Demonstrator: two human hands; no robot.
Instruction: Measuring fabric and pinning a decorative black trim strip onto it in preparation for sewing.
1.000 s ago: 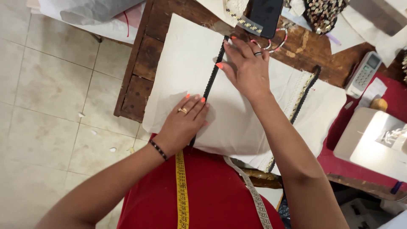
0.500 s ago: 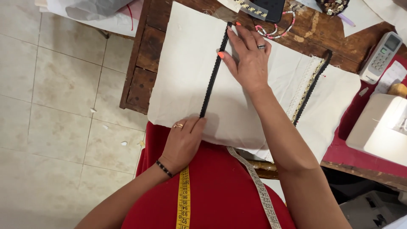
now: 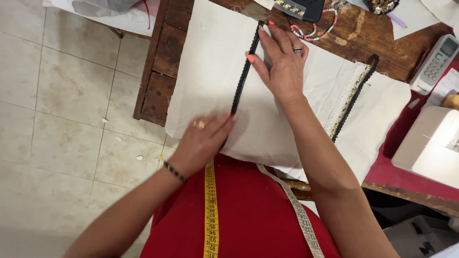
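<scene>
A cream cloth (image 3: 205,81) lies spread over a dark wooden table (image 3: 160,71). A narrow black trim (image 3: 243,81) runs straight along the cloth, away from me. My left hand (image 3: 203,138), with a ring and a beaded bracelet, presses the near end of the trim with its fingertips. My right hand (image 3: 282,59) lies flat on the cloth beside the far part of the trim, fingers spread, thumb touching the trim. A second black and gold trim (image 3: 351,98) lies further right on the cloth. A yellow measuring tape (image 3: 210,210) hangs over my red top.
A white sewing machine (image 3: 430,143) stands on a red cloth at the right. A white remote control (image 3: 435,62) lies at the far right. Pink bead strings (image 3: 311,31) and a dark box (image 3: 299,7) sit at the table's far edge. Tiled floor (image 3: 62,119) lies to the left.
The view has shifted closer. My left hand has slid toward the near edge of the cloth along the trim. My right hand has stayed flat near the far end.
</scene>
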